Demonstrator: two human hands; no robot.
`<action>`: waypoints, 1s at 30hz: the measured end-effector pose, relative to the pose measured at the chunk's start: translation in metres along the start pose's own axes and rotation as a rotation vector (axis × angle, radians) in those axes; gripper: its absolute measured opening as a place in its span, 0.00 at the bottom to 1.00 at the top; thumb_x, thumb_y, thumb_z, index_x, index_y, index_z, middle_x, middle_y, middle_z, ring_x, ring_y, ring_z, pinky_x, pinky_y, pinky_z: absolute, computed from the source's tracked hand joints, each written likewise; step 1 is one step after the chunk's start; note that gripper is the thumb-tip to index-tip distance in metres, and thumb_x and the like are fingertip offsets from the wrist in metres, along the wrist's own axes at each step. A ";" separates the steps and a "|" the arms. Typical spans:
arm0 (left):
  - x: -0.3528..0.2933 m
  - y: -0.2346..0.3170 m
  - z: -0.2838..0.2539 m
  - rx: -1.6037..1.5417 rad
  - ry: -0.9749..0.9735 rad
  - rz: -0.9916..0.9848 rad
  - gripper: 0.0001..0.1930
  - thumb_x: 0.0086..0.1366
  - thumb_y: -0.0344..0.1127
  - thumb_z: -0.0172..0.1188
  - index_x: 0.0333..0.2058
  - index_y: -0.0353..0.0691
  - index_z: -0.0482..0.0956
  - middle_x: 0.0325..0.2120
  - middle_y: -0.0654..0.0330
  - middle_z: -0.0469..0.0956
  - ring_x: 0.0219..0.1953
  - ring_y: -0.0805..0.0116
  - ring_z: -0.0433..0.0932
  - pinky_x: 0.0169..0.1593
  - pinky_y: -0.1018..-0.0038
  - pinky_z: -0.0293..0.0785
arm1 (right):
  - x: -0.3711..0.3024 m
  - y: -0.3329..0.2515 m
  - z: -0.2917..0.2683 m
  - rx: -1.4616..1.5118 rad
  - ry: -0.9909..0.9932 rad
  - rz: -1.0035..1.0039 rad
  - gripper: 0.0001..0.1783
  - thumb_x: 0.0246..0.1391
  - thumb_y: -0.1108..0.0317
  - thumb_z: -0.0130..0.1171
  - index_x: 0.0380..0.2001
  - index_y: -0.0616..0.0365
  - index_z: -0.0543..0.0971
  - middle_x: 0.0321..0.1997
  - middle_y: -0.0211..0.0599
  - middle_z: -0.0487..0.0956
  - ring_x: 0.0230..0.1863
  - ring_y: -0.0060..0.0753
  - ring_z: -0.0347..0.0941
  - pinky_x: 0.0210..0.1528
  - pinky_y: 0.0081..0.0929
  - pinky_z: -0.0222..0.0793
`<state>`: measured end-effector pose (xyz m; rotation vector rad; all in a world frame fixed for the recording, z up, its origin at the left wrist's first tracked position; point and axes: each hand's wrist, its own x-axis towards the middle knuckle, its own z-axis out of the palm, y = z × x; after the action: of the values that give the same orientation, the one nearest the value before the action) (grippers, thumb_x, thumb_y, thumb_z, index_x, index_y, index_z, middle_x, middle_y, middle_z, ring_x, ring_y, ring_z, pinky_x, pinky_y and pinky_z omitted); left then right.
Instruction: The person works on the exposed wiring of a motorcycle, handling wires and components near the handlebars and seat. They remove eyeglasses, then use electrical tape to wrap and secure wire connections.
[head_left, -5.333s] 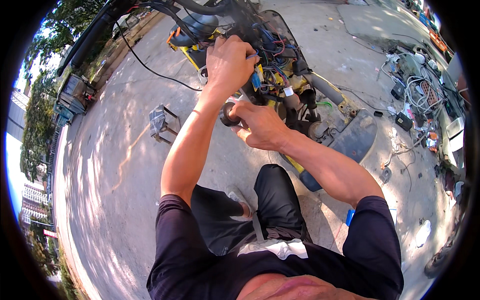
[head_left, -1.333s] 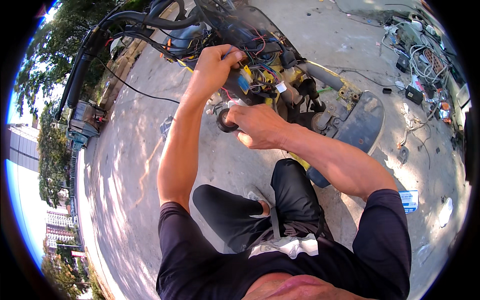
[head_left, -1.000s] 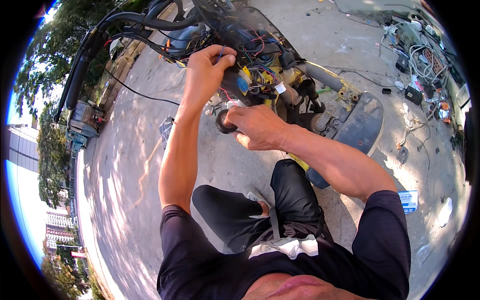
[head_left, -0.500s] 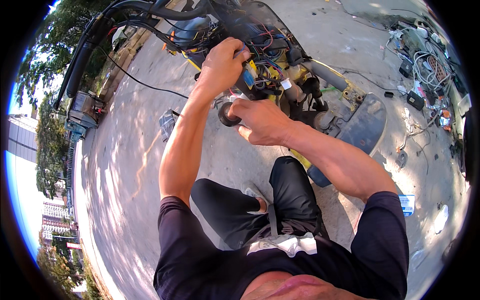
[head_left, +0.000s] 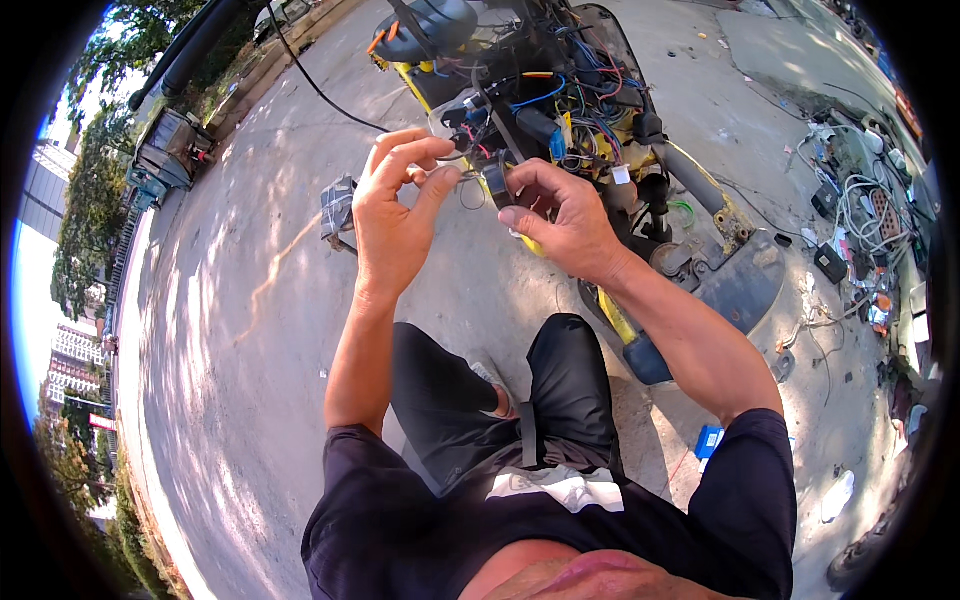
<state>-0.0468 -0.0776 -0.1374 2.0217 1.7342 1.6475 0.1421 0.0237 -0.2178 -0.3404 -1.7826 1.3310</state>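
Note:
My right hand (head_left: 572, 222) grips a roll of black tape (head_left: 499, 184) on its edge, thumb below and fingers over the top. Facing it, my left hand (head_left: 398, 205) has its thumb and forefinger brought together beside thin dark strands. Whether it pinches a wire or the tape's loose end cannot be made out. Just beyond both hands stands a stripped-down scooter (head_left: 520, 60) with its wiring exposed. Loose coloured wires (head_left: 600, 80) and a blue connector (head_left: 557, 143) show on it, and a white tag (head_left: 621, 175) hangs nearby.
The scooter's dark footboard (head_left: 735, 285) reaches out to the right. Cables and scrap parts (head_left: 870, 215) lie along the right edge. A grey block-like object (head_left: 338, 208) is on the ground at left. A blue box (head_left: 709, 440) lies by my right sleeve, and a black cable (head_left: 320, 85) runs behind my left hand.
My left hand has come down and left from the wiring to face the tape. My right hand has moved up and right with the roll, now turned edge-on. The view has shifted.

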 end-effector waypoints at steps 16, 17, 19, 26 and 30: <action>-0.053 -0.007 0.033 0.146 0.207 0.156 0.17 0.57 0.17 0.76 0.45 0.38 0.91 0.50 0.58 0.78 0.44 0.67 0.82 0.43 0.73 0.81 | -0.003 -0.006 0.005 -0.286 -0.010 -0.286 0.17 0.53 0.81 0.74 0.44 0.60 0.81 0.47 0.34 0.83 0.35 0.27 0.80 0.37 0.27 0.76; -0.054 -0.007 0.033 0.195 0.219 0.183 0.16 0.57 0.17 0.75 0.44 0.38 0.91 0.50 0.57 0.78 0.44 0.67 0.82 0.42 0.73 0.81 | -0.003 -0.005 0.005 -0.310 -0.016 -0.302 0.17 0.53 0.81 0.74 0.45 0.59 0.81 0.47 0.35 0.83 0.36 0.29 0.81 0.37 0.28 0.77; -0.058 -0.009 0.031 0.280 0.247 0.249 0.15 0.58 0.17 0.75 0.43 0.38 0.91 0.50 0.57 0.78 0.45 0.66 0.82 0.42 0.74 0.81 | -0.005 -0.005 0.007 -0.373 -0.032 -0.333 0.18 0.51 0.81 0.73 0.45 0.59 0.80 0.48 0.38 0.84 0.40 0.39 0.85 0.40 0.34 0.81; -0.061 -0.008 0.036 0.314 0.191 0.121 0.11 0.56 0.16 0.71 0.37 0.34 0.84 0.55 0.55 0.76 0.46 0.61 0.82 0.47 0.68 0.82 | -0.003 -0.002 0.007 -0.626 0.058 -0.580 0.19 0.47 0.78 0.74 0.42 0.57 0.79 0.45 0.37 0.83 0.44 0.48 0.83 0.43 0.39 0.80; -0.058 -0.008 0.044 0.327 0.217 0.115 0.11 0.52 0.16 0.68 0.32 0.34 0.80 0.56 0.53 0.76 0.45 0.59 0.82 0.48 0.66 0.81 | -0.003 -0.001 0.009 -0.688 0.103 -0.645 0.19 0.47 0.76 0.74 0.42 0.56 0.79 0.45 0.36 0.83 0.43 0.46 0.84 0.42 0.41 0.80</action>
<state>-0.0128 -0.0913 -0.2008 2.1808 2.1222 1.7768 0.1370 0.0152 -0.2186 -0.1637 -1.9826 0.2317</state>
